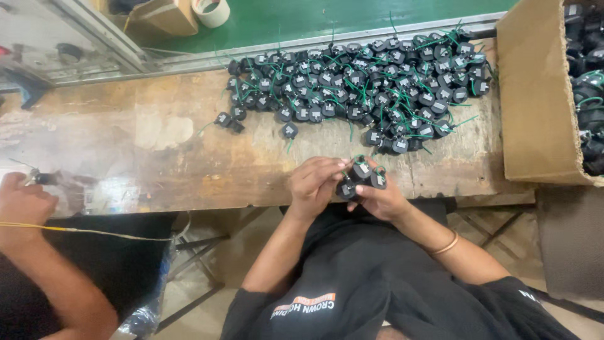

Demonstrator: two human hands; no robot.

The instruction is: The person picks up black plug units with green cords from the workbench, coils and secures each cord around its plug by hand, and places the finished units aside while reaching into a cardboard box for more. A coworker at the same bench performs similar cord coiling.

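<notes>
My left hand [314, 182] and right hand [384, 198] meet just over the near edge of the worn wooden counter [157, 151], and between them I hold a small cluster of black round parts [362, 176] with green wires. The fingers of my left hand are clenched on the cluster's left side, pinching one part, while my right hand cups the rest from below with its fingers curled around them. At twelve o'clock from my hands a large heap of the same black parts [365, 82] lies spread across the counter, green wires sticking out everywhere. At two o'clock stands an open cardboard box [535, 101] with more of these parts inside. Far off at nine o'clock another person's hand [22, 201] rests at the counter's edge beside a thin yellow cable [82, 230]. At eleven o'clock, beyond the counter, a roll of tape [211, 11] lies on the green floor [302, 19].
</notes>
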